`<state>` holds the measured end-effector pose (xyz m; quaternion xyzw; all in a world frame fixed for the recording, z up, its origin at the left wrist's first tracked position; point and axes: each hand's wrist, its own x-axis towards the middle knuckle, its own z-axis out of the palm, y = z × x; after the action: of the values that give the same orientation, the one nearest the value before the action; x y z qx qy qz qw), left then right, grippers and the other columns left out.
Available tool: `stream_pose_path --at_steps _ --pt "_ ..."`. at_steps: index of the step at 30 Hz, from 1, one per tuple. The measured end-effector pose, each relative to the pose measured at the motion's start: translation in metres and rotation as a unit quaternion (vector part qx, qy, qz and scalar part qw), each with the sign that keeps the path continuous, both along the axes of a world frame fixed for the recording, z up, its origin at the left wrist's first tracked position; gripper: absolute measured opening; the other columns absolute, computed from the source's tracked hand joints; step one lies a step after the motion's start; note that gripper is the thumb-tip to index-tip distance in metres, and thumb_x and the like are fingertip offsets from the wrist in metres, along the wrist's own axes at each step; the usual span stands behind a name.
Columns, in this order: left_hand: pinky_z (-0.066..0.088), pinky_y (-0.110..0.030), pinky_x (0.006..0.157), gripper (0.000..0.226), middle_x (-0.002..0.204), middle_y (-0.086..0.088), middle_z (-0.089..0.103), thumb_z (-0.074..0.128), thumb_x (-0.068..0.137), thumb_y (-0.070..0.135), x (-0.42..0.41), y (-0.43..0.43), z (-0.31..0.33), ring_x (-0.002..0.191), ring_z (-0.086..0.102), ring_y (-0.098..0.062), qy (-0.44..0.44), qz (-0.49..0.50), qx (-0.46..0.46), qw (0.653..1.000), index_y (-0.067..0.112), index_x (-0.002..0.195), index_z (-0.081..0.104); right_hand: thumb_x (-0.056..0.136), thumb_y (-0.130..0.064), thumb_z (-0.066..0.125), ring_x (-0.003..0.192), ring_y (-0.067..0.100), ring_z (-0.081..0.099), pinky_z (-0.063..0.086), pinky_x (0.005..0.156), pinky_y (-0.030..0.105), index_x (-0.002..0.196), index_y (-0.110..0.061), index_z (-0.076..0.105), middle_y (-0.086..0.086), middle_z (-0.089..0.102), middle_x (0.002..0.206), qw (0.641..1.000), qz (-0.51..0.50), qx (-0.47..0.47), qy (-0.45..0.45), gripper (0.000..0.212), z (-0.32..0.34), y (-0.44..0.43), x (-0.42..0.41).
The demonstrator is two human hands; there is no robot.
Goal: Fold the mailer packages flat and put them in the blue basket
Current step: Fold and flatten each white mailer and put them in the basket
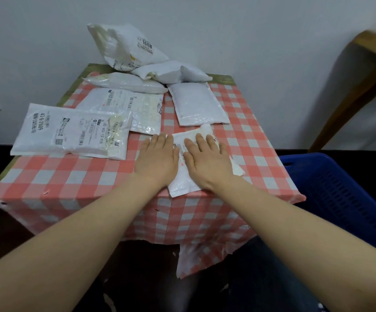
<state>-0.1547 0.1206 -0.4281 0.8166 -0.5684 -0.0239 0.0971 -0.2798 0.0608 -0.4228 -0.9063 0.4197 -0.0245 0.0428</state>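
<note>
A small white mailer (pixel 183 186) lies at the front edge of the table under both my hands. My left hand (pixel 156 159) rests flat, palm down, on its left part and the cloth beside it. My right hand (pixel 207 161) presses flat on its middle, fingers spread. Its far end (pixel 206 129) curls up. A large labelled mailer (pixel 70 131) lies to the left, a flat one (pixel 198 104) behind my hands, another (pixel 137 109) between them. Several puffy mailers (pixel 128 47) are heaped at the back. The blue basket (pixel 340 188) stands low at the right.
The table (pixel 70 176) wears a red-and-white checked cloth that hangs over the front edge. A white wall is close behind it. A wooden table leg (pixel 351 97) slants at the far right, above the basket. Dark floor lies on both sides.
</note>
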Motion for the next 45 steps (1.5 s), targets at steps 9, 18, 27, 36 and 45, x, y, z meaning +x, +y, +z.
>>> stream_pose_path --at_steps 9,18,27,36,45 --pt "0.001 -0.035 0.118 0.05 0.156 -0.01 0.021 0.016 0.103 0.031 0.0 -0.004 -0.001 0.146 0.011 -0.024 -0.013 -0.003 0.014 1.0 0.009 0.147 0.025 0.101 -0.038 0.019 0.144 0.029 0.016 0.012 0.115 0.051 0.146 -0.022 0.029 0.005 0.024 0.155 0.999 0.004 -0.036 0.015 0.048 0.0 0.0 0.005" --pt "-0.006 -0.05 0.116 0.052 0.159 -0.005 0.012 0.014 0.102 0.036 -0.007 -0.009 0.026 0.147 0.003 -0.028 -0.031 0.018 0.059 0.998 0.018 0.15 0.019 0.104 -0.033 0.02 0.132 0.028 0.039 0.029 0.11 0.045 0.133 -0.023 0.048 0.004 0.045 0.143 0.989 -0.014 0.129 -0.076 0.042 0.037 -0.034 -0.001" --pt "-0.004 -0.048 0.118 0.053 0.159 -0.007 0.011 0.011 0.101 0.041 -0.031 -0.013 0.004 0.146 0.001 -0.033 0.002 0.034 0.041 0.999 0.024 0.151 0.014 0.105 -0.031 0.019 0.147 0.018 0.008 0.004 0.116 0.025 0.149 -0.013 0.028 0.005 0.015 0.159 0.988 -0.012 0.125 -0.091 0.048 0.013 -0.042 -0.003" --pt "-0.002 -0.047 0.116 0.052 0.157 -0.008 0.019 0.016 0.102 0.04 -0.034 -0.014 -0.005 0.145 0.007 -0.034 -0.028 0.039 -0.006 0.999 0.021 0.15 0.021 0.104 -0.03 0.019 0.145 0.02 0.018 0.011 0.117 0.032 0.144 -0.016 0.037 0.005 0.027 0.156 0.996 -0.018 0.03 -0.079 0.047 -0.002 -0.044 0.0" --pt "-0.002 -0.048 0.117 0.053 0.157 -0.008 0.018 0.015 0.102 0.04 -0.036 -0.011 -0.001 0.145 0.006 -0.033 -0.02 0.036 0.005 0.999 0.02 0.151 0.019 0.103 -0.033 0.016 0.142 0.023 0.027 0.015 0.116 0.037 0.144 -0.018 0.036 0.003 0.027 0.156 0.998 -0.04 -0.044 -0.028 0.048 0.0 -0.036 -0.001"
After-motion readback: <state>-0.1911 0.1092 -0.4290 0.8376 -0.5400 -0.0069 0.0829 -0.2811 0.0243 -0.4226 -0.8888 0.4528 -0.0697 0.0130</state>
